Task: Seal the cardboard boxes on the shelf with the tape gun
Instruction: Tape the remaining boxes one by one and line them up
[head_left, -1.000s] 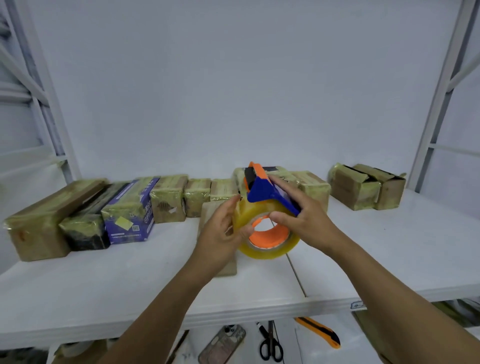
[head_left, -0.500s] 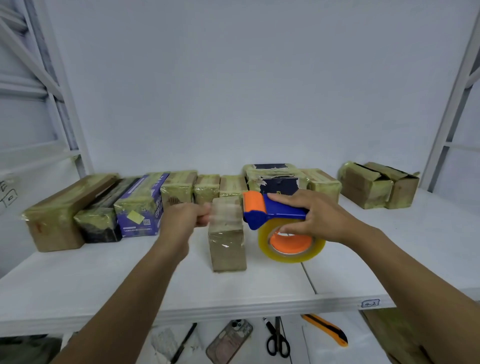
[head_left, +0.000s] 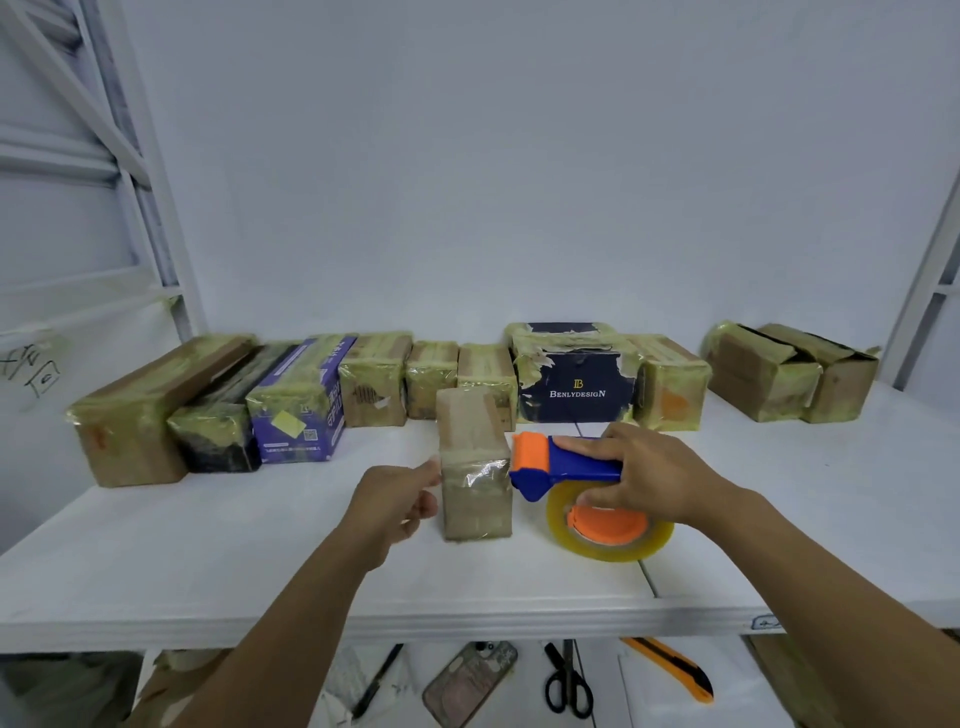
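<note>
On the shelf (head_left: 208, 545), tape gun (head_left: 566, 462) points crosswise left, perhaps touching the box (head_left: 475, 483).

A plain white wall (head_left: 519, 182) fills the upper and middle of the frame, lit evenly by soft, cool light with no hard shadows. Across the lower half runs a white shelf board (head_left: 208, 571), with a thin seam (head_left: 650, 579) right of centre and a small handwritten label (head_left: 763, 622) on its front edge at lower right. A white metal upright (head_left: 156, 208) with a diagonal brace (head_left: 62, 67) stands at upper left, and a second upright (head_left: 930, 260) stands at the right edge. Pen marks (head_left: 31, 369) show on the white panel at far left. Below the board's front edge, a lower white surface (head_left: 644, 701) is visible.
</note>
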